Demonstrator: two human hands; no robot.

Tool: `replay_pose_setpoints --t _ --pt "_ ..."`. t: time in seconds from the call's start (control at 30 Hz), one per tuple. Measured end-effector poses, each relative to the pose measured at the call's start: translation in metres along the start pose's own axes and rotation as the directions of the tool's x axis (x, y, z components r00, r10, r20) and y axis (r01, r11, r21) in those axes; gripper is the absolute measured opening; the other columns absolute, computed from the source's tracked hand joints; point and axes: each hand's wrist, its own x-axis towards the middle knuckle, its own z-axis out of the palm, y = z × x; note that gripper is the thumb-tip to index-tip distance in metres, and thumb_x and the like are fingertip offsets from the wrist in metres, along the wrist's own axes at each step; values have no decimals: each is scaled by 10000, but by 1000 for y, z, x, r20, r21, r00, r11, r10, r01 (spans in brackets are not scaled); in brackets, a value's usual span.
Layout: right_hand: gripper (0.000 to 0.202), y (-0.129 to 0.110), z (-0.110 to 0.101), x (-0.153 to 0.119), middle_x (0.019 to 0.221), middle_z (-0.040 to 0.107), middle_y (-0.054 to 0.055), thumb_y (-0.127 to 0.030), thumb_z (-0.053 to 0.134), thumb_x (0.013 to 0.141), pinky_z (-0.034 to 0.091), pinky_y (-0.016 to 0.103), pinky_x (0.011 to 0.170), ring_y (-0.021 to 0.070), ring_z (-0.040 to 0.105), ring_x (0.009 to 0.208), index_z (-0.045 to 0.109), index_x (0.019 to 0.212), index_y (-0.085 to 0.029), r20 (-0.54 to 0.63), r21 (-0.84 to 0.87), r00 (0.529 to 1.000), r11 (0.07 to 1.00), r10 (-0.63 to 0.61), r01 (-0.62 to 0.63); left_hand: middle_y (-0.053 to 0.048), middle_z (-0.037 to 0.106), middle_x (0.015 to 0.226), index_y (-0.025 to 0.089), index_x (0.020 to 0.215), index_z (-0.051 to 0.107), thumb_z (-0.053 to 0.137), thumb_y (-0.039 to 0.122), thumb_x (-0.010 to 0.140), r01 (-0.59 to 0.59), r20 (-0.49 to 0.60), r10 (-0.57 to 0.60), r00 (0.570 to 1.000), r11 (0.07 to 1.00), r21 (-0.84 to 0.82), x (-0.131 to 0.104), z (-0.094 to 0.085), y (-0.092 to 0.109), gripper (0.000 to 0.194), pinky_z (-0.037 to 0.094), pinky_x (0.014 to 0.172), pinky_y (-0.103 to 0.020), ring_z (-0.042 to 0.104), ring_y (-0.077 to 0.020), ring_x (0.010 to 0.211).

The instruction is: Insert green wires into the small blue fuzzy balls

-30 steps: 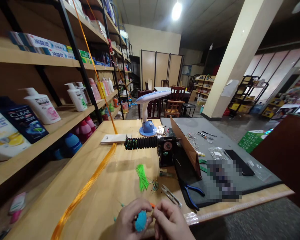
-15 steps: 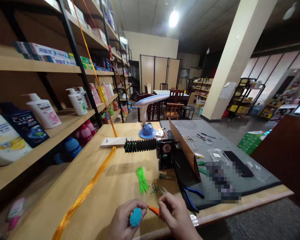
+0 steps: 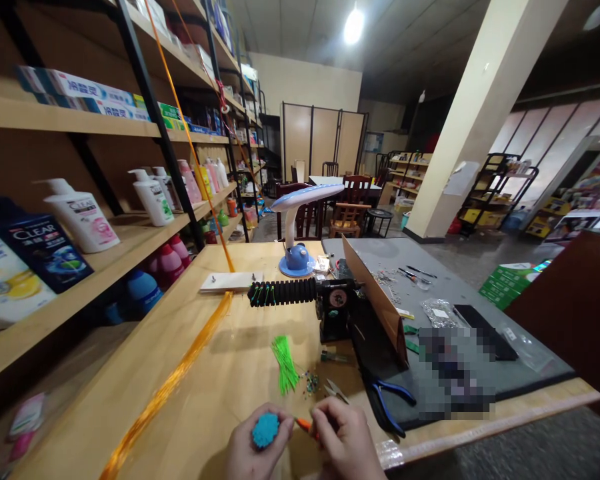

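Note:
My left hand (image 3: 260,443) is closed around a bright blue bundle (image 3: 266,431) with a fuzzy, rounded end facing up. Beside it, my right hand (image 3: 343,430) pinches a slim orange piece (image 3: 305,424) whose tip points at my left thumb and fingertip; its exact kind is unclear. Just beyond the right hand lie scissors (image 3: 336,390), partly covered by it. A fan of thin green strands (image 3: 285,365) and a small heap of beads (image 3: 311,383) rest on the wooden table ahead of both hands.
Blue-handled pliers (image 3: 393,403) lie at the grey mat's edge. A black machine with a ridged, thread-wrapped shaft (image 3: 283,291) stands ahead, beside a cardboard panel (image 3: 377,300). Orange threads (image 3: 180,373) hang and run along the left. A blue lamp (image 3: 296,259) stands behind.
The blue bundle has tilted and shifted slightly left in my left hand. My right hand has moved slightly lower, and less of the orange piece shows. The view has shifted a little.

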Motion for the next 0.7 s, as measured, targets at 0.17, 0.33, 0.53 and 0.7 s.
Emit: replay_pose_setpoints --t 0.17,0.33,0.53,0.7 --pt "532 -2 15 -1 594 683 68 -682 546 828 418 225 436 152 578 459 611 659 -181 112 246 978 948 177 -200 -40 731 634 203 675 748 726 491 752 -154 20 154 988 987 44 0 6 -12 299 505 596 -249 671 -206 596" --pt "649 -6 17 1 539 627 16 -838 596 647 393 215 396 116 506 392 564 669 -190 269 421 915 818 300 -392 -64 764 715 206 786 778 682 320 833 -320 220 300 928 945 64 7 -4 -16 156 540 623 -242 722 -207 664" --pt "540 -9 12 2 555 629 27 -711 573 770 422 232 449 158 575 481 571 609 -195 233 297 943 906 238 -302 -52 740 740 226 866 740 604 248 875 -508 401 405 822 840 193 8 -14 -7 137 542 616 -221 709 -177 668" --pt "485 -14 8 1 530 613 19 -579 530 861 394 214 460 156 596 499 570 569 -194 234 92 957 976 170 -196 -30 743 754 241 824 712 625 217 825 -452 413 328 850 856 251 7 -18 3 90 529 628 -212 703 -179 680"
